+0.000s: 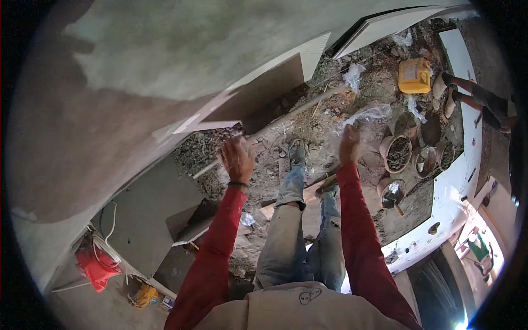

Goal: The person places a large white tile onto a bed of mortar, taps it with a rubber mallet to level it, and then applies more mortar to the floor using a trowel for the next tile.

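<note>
Far to my left a red bag (99,268) sagged on the floor, its contents hidden. My left hand (237,159) had its grip wide, fingers stretched out, nothing seen in it; blur kept me from telling whether it touched the pole (300,113). That pole lay slantwise over the rubble, passing behind my left hand and running up to the right. I judged it stiff and fairly light for its length, more gritty than slippery, best held around its bare middle. My right hand (350,146) showed mostly its back, so I could not tell whether its grip was narrow or holding something. Just beyond it lay clear plastic (374,113), likely soft, slippery and nearly weightless, easiest to pinch by a bunched fold.

Further right, the nearest bowl (383,185) held something shiny and wet-looking, with a handle jutting out. The larger bowl (385,146) held dark, lumpy stuff. Above, the yellow jug (414,77) hid its contents. The middle bowl (424,174) had something pale inside; the last bowl (440,149) looked dark within.
</note>
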A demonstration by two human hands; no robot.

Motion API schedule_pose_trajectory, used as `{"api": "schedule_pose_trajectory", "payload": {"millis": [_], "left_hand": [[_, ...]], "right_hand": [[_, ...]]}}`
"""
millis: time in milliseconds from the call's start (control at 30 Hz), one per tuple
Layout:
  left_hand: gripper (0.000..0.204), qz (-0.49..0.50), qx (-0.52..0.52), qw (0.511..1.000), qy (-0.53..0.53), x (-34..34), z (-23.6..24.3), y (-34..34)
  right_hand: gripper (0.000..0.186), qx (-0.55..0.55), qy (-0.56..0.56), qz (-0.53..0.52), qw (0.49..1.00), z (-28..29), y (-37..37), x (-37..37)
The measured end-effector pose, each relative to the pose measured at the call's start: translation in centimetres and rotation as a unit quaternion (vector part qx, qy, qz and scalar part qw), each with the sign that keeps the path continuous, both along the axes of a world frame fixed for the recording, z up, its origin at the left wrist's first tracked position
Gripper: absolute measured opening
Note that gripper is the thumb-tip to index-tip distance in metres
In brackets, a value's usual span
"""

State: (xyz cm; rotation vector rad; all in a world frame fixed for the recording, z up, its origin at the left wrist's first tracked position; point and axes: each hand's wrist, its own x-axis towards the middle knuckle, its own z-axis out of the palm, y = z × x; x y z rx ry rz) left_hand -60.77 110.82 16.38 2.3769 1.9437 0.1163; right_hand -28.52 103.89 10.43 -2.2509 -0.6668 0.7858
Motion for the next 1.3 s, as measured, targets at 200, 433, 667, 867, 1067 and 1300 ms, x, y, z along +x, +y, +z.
{"api": "schedule_pose_trajectory", "payload": {"millis": [200,433,667,867,1067,1300], "left_hand": [[0.048,-0.062,-0.172,0.981,-0.066,0.6,0.2,-7.2],[0.056,-0.071,-0.299,0.945,-0.114,3.7,-0.6,-15.4],[0.052,-0.09,-0.377,0.916,-0.105,5.3,-0.8,-17.0],[0.05,0.257,-0.341,0.871,-0.242,-3.5,-9.8,-16.1],[0.073,0.421,-0.58,0.697,-0.012,-16.9,-22.8,-20.3],[0.046,0.219,-0.482,0.834,0.155,-19.4,-26.6,-25.5]], "right_hand": [[0.078,0.052,0.551,-0.328,0.765,1.6,-1.0,8.0],[0.071,-0.201,0.495,-0.148,0.832,-1.4,-1.1,15.4],[0.073,-0.552,0.23,0.255,0.76,-11.3,-4.2,18.5],[0.078,-0.513,0.1,0.316,0.792,-21.8,-8.1,18.9],[0.078,-0.438,0.132,0.281,0.843,-20.2,-6.4,16.3],[0.04,-0.424,-0.016,0.383,0.82,-17.5,-6.8,12.9]]}}
